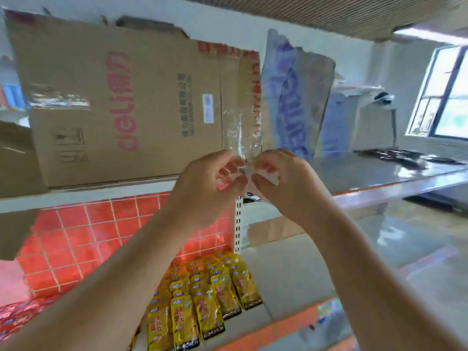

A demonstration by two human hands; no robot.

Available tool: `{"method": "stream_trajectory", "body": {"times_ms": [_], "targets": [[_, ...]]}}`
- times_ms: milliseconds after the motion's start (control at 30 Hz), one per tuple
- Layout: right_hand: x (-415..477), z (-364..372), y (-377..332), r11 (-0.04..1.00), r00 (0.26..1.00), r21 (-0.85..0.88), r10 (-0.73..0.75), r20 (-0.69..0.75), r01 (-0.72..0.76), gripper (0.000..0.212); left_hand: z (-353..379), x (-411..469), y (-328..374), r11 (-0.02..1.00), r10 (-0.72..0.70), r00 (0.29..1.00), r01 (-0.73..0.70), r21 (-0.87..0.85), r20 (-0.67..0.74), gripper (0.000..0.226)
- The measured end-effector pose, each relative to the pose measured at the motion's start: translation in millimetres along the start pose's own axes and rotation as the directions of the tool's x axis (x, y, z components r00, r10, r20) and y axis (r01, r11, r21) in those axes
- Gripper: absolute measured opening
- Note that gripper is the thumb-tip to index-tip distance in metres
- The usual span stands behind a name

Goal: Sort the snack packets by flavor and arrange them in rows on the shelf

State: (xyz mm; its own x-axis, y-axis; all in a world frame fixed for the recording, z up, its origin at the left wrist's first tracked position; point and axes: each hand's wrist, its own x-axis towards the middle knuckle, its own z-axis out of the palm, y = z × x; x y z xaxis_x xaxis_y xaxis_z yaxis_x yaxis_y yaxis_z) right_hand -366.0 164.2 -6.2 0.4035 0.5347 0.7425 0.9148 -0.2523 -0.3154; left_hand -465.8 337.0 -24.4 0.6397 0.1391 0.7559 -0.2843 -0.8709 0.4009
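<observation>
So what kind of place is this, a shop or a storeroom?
Probably a small shop, or its stockroom: metal shelving with yellow snack packets laid in neat rows, and big cardboard cartons standing on the shelf above.

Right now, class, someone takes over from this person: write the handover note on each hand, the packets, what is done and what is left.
Left hand: pinches a clear plastic strip, raised in front of the cardboard box.
Right hand: pinches the same strip.
Yellow packets: in rows on the lower shelf.
Red packets: at the lower left edge, blurred.
Done: yellow rows laid.
Left: deal with the strip, then probably sort remaining flavours.
</observation>
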Motion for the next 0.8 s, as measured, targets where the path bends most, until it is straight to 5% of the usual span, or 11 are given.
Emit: {"method": "stream_trajectory", "body": {"times_ms": [433, 800], "targets": [[-114, -276, 139, 0.932, 0.946, -0.227, 0.233, -0.225, -0.283, 0.019, 172, 98, 215, 0.961, 0.255, 0.953, -0.230, -0.153, 0.162, 0.029], [-150, -352, 233, 0.823, 0.850, -0.255, 0.428, -0.308, -0.507, 0.025, 278, 156, 249, 0.967, 0.256, 0.875, -0.230, -0.113, 0.410, 0.020]]}}
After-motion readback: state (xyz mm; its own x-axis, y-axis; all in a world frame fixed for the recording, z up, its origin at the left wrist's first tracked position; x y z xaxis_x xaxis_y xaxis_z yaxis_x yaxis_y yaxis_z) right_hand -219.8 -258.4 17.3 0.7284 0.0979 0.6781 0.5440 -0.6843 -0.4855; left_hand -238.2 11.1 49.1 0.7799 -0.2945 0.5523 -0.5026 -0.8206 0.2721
